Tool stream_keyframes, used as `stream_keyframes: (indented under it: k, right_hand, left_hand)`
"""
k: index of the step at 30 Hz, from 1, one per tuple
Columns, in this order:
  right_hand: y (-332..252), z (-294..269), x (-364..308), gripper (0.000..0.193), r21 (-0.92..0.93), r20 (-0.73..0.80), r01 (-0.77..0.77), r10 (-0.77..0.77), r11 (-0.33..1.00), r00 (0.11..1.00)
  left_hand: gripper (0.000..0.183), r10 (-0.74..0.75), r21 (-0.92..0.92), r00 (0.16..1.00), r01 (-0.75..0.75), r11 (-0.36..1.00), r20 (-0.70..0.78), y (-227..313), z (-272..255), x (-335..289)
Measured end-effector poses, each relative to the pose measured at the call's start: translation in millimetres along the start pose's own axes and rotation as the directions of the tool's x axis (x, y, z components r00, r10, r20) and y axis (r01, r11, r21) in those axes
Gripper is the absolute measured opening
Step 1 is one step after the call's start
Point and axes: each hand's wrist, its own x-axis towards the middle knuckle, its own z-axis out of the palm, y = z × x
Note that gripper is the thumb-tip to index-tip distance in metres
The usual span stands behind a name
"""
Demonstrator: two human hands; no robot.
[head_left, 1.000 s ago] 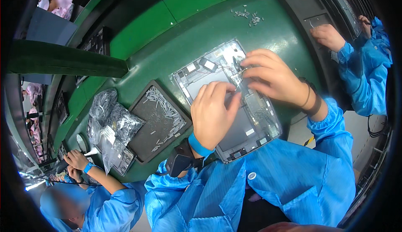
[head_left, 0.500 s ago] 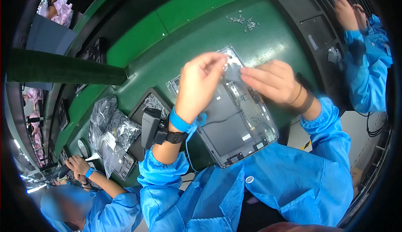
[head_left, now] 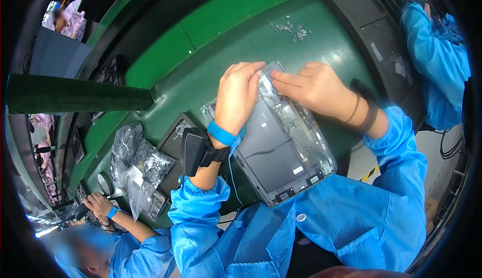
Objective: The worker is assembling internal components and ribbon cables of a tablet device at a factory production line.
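An opened grey tablet (head_left: 268,165) lies tilted on the green table, its inside facing up. A bare circuit board (head_left: 299,130) runs along its right side and a dark cable crosses its middle. My left hand (head_left: 237,91) is over the far left part of the tablet, fingers and thumb drawn together at the far end; anything between them is hidden. From the right, my right hand (head_left: 314,88) reaches to the same far end with its fingertips pressed together on the housing. Whether a small part is under them cannot be seen.
Small grey pieces (head_left: 296,29) lie scattered beyond the tablet. A black tray (head_left: 369,32) stands at right. At left are a dark tray (head_left: 173,137) of small parts and clear plastic bags (head_left: 138,152). Co-workers in blue sit on both sides; a green post (head_left: 80,93) juts in.
Both hands have come down onto the tablet's far end. My left fingers, earlier raised in a pinch, are lower; my right hand has shifted left. The right co-worker's arms have moved away upward.
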Motion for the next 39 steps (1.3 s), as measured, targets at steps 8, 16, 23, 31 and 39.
stream_keyframes:
  k: [8,16,23,31,39]
  right_hand:
    - [-0.7,5.3,-3.3,0.016,0.051,-0.006,-0.070,0.070,0.996,0.998]
    - [-14.1,-10.2,5.6,0.028,0.035,0.239,-0.147,0.135,0.988,0.962]
    - [-15.0,-14.8,1.9,0.039,0.063,0.321,-0.164,0.136,0.984,0.937]
    - [-72.5,-28.1,-67.5,0.046,0.405,0.391,-0.721,0.607,0.561,0.692]
    - [-98.0,-35.9,-51.2,0.048,0.839,0.440,-0.534,0.711,-0.107,0.549]
  left_hand:
    - [0.020,0.056,0.019,0.998,-0.056,0.998,-0.006,-3.6,2.1,-1.3]
    - [0.017,0.125,0.093,0.991,-0.120,0.988,-0.055,-2.0,7.3,-3.0]
    - [0.037,-0.100,-0.219,0.947,0.033,0.975,-0.305,10.0,-19.9,-52.4]
    - [0.032,-0.237,0.465,0.962,0.274,0.842,-0.136,63.9,-23.0,-172.8]
    - [0.033,-0.257,0.221,0.937,0.310,0.925,-0.238,47.4,-13.6,-180.8]
